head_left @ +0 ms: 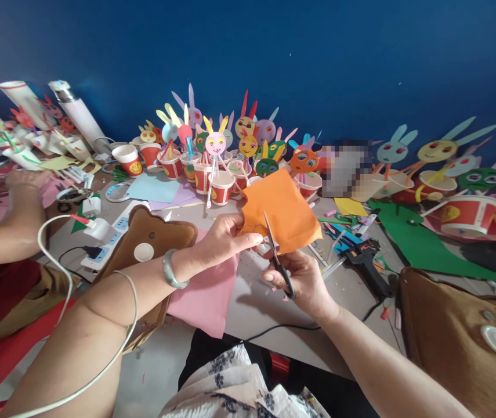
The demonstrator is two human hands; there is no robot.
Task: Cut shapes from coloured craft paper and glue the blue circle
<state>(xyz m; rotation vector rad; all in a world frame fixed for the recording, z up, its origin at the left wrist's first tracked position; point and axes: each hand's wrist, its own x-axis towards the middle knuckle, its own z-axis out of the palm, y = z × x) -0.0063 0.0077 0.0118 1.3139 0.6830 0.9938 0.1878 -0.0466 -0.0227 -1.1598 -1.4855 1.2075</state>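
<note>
An orange sheet of paper (283,206) is held up over the table by my left hand (221,239), thumb and fingers pinching its lower left edge. A curved outline shows near my thumb. My right hand (304,283) is closed around the black handles of a pair of scissors (283,273). The blades point up and to the left, overlapping the paper's lower edge close to my left thumb; whether they bite into it I cannot tell. Under my left wrist, a pink sheet (208,290) hangs over the table's front edge.
Paper cups with rabbit-faced figures (216,143) line the back by the blue wall. A glue gun (367,264) and green paper (430,241) lie right. A power strip (111,244) and brown pouch (160,232) lie left. A white cable (134,302) crosses my left arm. Another person's arm (8,220) rests far left.
</note>
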